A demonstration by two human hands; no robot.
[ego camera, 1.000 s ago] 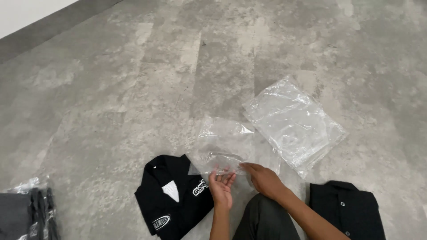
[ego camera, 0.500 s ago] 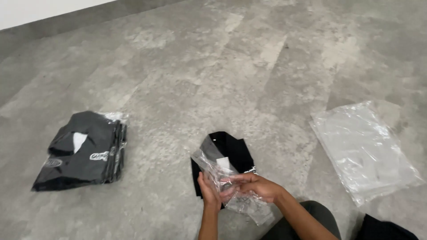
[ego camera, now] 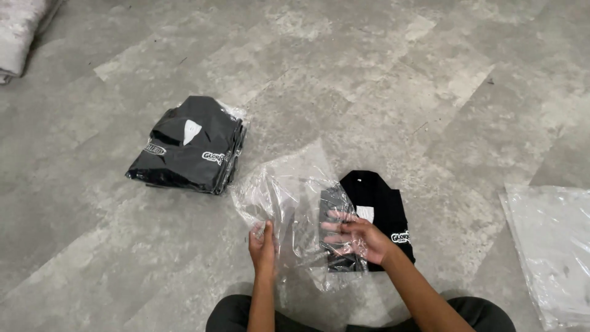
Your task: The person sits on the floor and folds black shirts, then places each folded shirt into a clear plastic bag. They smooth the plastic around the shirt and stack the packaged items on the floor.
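A grey floor (ego camera: 381, 80) fills the view, and on it, at far right, lies a flat pile of clear bags (ego camera: 553, 246), well apart from the hands. To the upper left sits a stack of bagged black shirts (ego camera: 187, 147), also well apart. Nearer in, a loose black shirt (ego camera: 381, 206) lies folded on the floor, its long axis running away from the person, collar at the far end. Held just to its left and partly over its left edge is a clear bag (ego camera: 286, 197), crumpled and raised off the floor. The right hand (ego camera: 356, 237) is the nearer one to the shirt: it lies directly over the shirt's near left part, fingers spread and pushed into the bag's film. The left hand (ego camera: 263, 246) is to the left of the shirt, fingers pinched on the bag's near left edge. So the shirt lies to the right of the bag's held edge and just under the right hand.
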